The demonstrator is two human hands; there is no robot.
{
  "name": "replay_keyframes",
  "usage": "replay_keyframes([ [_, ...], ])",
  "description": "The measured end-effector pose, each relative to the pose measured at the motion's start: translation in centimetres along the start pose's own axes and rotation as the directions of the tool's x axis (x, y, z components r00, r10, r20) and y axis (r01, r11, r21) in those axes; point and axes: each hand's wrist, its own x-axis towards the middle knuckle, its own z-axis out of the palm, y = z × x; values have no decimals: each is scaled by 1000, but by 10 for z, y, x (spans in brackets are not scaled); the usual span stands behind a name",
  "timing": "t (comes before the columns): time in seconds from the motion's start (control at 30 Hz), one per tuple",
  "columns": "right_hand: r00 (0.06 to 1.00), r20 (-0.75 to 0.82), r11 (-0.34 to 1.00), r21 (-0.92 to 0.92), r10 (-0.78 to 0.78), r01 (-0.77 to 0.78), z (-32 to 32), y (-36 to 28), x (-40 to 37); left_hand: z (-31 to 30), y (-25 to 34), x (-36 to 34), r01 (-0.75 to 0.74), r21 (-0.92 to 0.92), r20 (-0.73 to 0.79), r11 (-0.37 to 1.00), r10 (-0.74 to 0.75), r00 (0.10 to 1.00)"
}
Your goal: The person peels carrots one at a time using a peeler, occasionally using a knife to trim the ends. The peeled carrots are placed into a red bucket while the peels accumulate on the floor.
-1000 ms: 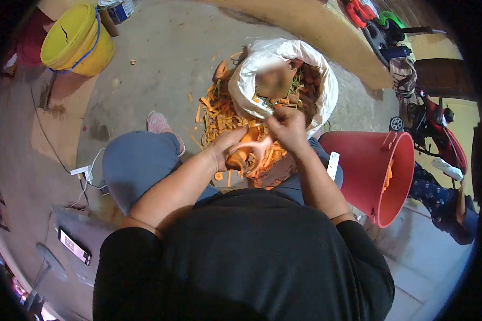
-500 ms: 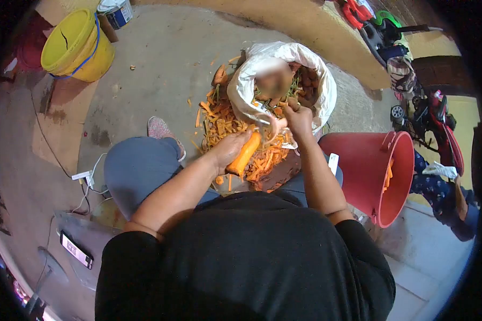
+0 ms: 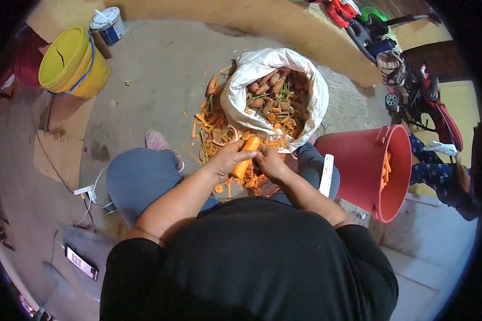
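My left hand (image 3: 226, 161) is closed around a thick, bright orange peeled carrot (image 3: 245, 159), held at a slant over a pile of peelings. My right hand (image 3: 272, 162) is closed and meets the carrot's right side; what its fingers grip is hidden. Orange carrot peelings (image 3: 214, 125) lie on the floor below and beyond both hands. Just past them stands a white sack (image 3: 254, 63), its mouth rolled open, with unpeeled carrots (image 3: 273, 88) and green stems inside. A long white flat object (image 3: 326, 175) rests by my right thigh.
A red bucket (image 3: 353, 166) holding orange pieces lies tilted at my right. A yellow bucket (image 3: 64, 64) and a paint tin (image 3: 108, 27) stand far left. A phone (image 3: 81, 262) and a power strip (image 3: 84, 190) with cables lie left. Another person's patterned clothing (image 3: 439, 179) shows far right.
My right hand has come from the sack's front edge down and left to the carrot. The carrot, still in my left hand, has shifted slightly. The sack's contents show more clearly.
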Motion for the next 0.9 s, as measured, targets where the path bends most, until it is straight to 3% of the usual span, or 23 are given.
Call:
replay_keyframes([
  [0.03,997,-33,974,-219,-72,64,-6,-5,-5,-1,1,-1,3,22,-21,1000,-3,1000],
  [0.1,972,-65,771,-621,-227,139,-30,-19,-21,1,1,2,-53,109,-39,993,57,998],
  [0.13,941,-169,648,-759,-294,66,-41,-15,-29,2,2,3,-22,95,-68,995,28,997],
  [0.2,899,-314,480,-866,-306,-139,-66,0,-47,1,3,1,41,61,-130,997,-33,991],
  [0.23,888,-363,446,-869,-282,-213,-74,0,-61,1,-1,0,19,51,-179,999,-9,984],
  [0.3,907,-421,357,-847,-2,-393,-89,5,-82,-1,-3,1,42,-24,-172,999,-45,984],
  [0.4,885,-396,259,-853,243,-453,-100,24,-105,5,1,-1,52,-19,-166,998,-54,985],
  [0.6,766,-627,385,-677,143,-627,-108,38,-128,1,-9,6,1,154,-169,988,26,985],
  [0.7,714,-633,372,-612,299,-698,-115,33,-138,0,-10,8,-31,147,-178,989,57,982],
  [0.8,740,-600,445,-597,305,-668,-124,37,-149,6,-5,6,-31,53,-207,998,42,977],
  [0.9,767,-556,446,-626,320,-640,-133,57,-152,8,-3,5,-27,78,-200,997,42,979],
])
